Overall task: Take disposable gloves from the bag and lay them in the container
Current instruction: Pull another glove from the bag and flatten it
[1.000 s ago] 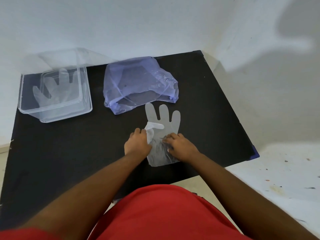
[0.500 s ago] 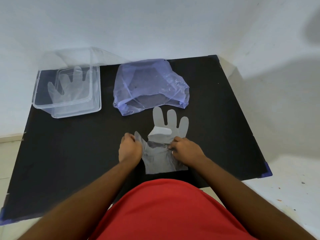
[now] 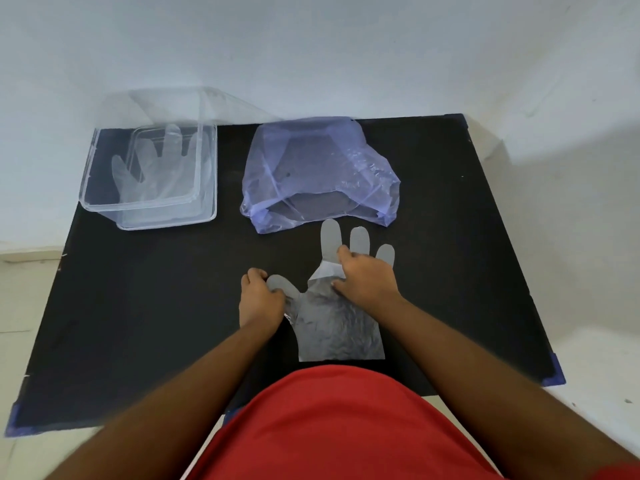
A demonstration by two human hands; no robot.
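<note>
A clear disposable glove [image 3: 336, 323] lies flat on the black table [image 3: 156, 306], cuff toward me, one finger folded back over the palm. My left hand [image 3: 259, 299] pinches the glove's thumb at its left edge. My right hand [image 3: 365, 275] presses on the folded finger near the glove's finger bases. Behind the glove lies a bluish see-through plastic bag [image 3: 318, 174], its mouth toward me. At the back left stands a clear plastic container [image 3: 207, 188] with another clear glove [image 3: 152, 164] spread inside it.
A white wall runs along the back of the table. The container's clear lid [image 3: 194, 105] leans against the wall behind it. Blue tape marks the table corners [image 3: 554, 372]. My red shirt fills the bottom of the view.
My left hand has drawn the glove's thumb out to the left, flattening it. My right hand has moved forward from the palm onto the folded finger.
</note>
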